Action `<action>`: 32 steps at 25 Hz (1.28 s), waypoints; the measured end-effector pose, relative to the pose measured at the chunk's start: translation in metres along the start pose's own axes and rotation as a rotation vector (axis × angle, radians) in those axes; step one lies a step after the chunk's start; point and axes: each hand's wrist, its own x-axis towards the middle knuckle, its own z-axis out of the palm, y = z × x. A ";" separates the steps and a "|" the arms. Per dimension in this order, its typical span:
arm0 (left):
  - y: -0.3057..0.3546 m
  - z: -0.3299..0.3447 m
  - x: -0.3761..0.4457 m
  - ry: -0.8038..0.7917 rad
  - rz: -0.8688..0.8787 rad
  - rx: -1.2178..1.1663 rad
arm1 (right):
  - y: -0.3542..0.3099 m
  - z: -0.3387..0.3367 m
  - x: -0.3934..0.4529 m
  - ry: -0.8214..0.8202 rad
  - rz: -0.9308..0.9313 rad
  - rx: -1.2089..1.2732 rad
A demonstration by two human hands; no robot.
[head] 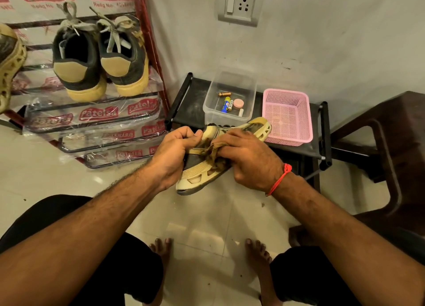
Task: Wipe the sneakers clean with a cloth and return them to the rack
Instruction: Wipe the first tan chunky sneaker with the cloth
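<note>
A tan and dark sneaker (202,179) lies tilted on its side in the air above the floor, between my hands. My left hand (174,154) grips it at the collar. My right hand (248,158) presses a crumpled brownish cloth (210,154) against the sneaker's upper, fingers curled round the cloth. At the upper left stands the shoe rack (92,119), wrapped in printed plastic. It holds a pair of dark sneakers with yellow soles (101,59), heels toward me. A matching tan sneaker (9,61) shows at the left edge.
A low black shelf (193,103) against the wall carries a clear box (230,94) with batteries and small items, and a pink basket (287,114). A dark brown plastic chair (391,144) stands on the right. My bare feet (209,250) rest on the tiled floor.
</note>
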 end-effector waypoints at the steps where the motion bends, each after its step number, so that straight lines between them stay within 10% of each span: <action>1: 0.002 0.000 0.000 0.007 0.002 0.002 | 0.010 -0.004 -0.002 0.031 0.059 -0.016; 5: 0.005 -0.001 0.001 0.005 -0.031 0.022 | 0.012 -0.007 -0.006 0.129 0.143 -0.009; 11: 0.004 0.000 -0.002 -0.034 -0.050 0.105 | -0.057 0.018 0.008 0.026 -0.250 0.082; 17: 0.005 -0.002 0.003 -0.031 -0.047 0.066 | 0.019 -0.008 0.001 0.249 0.262 0.022; 25: 0.012 -0.006 -0.006 0.059 0.508 0.922 | 0.039 -0.040 -0.013 -0.381 0.435 0.221; 32: 0.003 -0.020 0.002 -0.076 0.958 0.975 | 0.026 -0.037 -0.012 -0.686 0.358 0.417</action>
